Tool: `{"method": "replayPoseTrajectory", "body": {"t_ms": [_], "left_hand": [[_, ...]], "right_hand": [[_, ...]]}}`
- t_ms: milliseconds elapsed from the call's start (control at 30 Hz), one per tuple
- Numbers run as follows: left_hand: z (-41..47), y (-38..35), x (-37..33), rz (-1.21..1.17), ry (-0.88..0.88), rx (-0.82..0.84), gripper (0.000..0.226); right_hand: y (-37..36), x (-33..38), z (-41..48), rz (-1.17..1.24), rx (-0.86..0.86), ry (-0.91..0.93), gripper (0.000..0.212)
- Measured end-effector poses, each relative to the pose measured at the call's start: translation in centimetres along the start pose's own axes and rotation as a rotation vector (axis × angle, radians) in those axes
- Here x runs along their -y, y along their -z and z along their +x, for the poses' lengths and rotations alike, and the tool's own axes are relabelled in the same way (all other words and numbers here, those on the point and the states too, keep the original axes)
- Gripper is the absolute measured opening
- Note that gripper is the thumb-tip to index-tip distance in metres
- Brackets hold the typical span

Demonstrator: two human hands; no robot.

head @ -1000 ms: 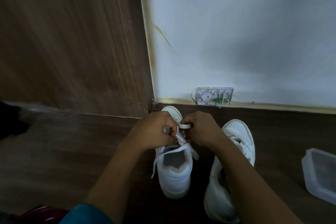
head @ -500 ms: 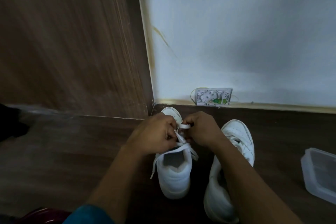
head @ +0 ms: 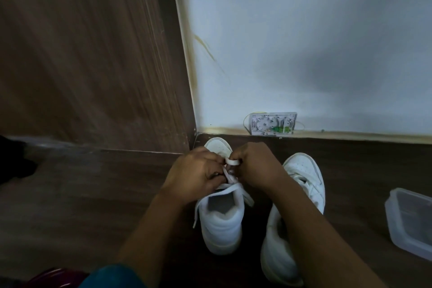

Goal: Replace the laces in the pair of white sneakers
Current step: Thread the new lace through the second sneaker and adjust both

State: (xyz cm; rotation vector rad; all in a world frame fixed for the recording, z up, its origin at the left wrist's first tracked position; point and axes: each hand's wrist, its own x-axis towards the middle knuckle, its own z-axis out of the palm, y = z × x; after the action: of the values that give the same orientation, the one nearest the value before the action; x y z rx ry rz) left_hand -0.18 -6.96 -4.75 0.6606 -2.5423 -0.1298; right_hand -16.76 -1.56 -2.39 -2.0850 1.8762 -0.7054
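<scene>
Two white sneakers stand on the dark wooden floor, toes toward the wall. Over the middle of the left sneaker (head: 221, 222) both my hands work close together. My left hand (head: 196, 172) has its fingers curled round the white lace (head: 231, 181) near the eyelets. My right hand (head: 254, 166) pinches a short flat loop of the same lace between thumb and fingers. A loose lace end hangs down the shoe's left side. The right sneaker (head: 301, 177) stands beside it, partly hidden under my right forearm.
A clear plastic container (head: 411, 220) lies on the floor at the right edge. A small white wall box (head: 272, 123) with a green part sits at the skirting. A wooden door or panel (head: 81, 54) fills the left. A dark object (head: 14, 161) lies at far left.
My left hand has closed in on the lace, its fingers now tighter against my right hand. The lace loop stays held between the hands. The sneakers have not moved.
</scene>
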Motion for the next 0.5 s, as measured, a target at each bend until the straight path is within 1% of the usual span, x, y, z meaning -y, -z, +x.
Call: {"method": "replayPoseTrajectory", "body": {"t_ms": [133, 267, 333, 400, 467, 500], "left_hand": [[-0.3, -1.1, 0.1, -0.099, 0.007, 0.08, 0.021], [-0.2, -1.6, 0.3, -0.205, 0.051, 0.038, 0.021], [0.0, -1.7, 0.6, -0.257, 0.034, 0.038, 0.019], [0.1, -1.9, 0.9, -0.388, 0.054, 0.047, 0.014], [0.1, -1.8, 0.8, -0.52, 0.157, 0.05, 0.012], [0.1, -1.5, 0.7, -0.575, 0.22, 0.042, 0.012]], "right_hand": [[0.0, 0.0, -0.2, 0.161, -0.001, -0.108, 0.006], [0.3, -0.2, -0.3, 0.269, 0.046, -0.173, 0.003], [0.5, -0.3, -0.3, 0.318, 0.101, -0.187, 0.007], [0.3, -0.2, -0.3, 0.278, 0.135, -0.181, 0.016], [-0.1, -0.1, -0.3, 0.196, 0.107, -0.165, 0.02], [-0.2, -0.1, -0.2, 0.194, 0.08, -0.178, 0.024]]}}
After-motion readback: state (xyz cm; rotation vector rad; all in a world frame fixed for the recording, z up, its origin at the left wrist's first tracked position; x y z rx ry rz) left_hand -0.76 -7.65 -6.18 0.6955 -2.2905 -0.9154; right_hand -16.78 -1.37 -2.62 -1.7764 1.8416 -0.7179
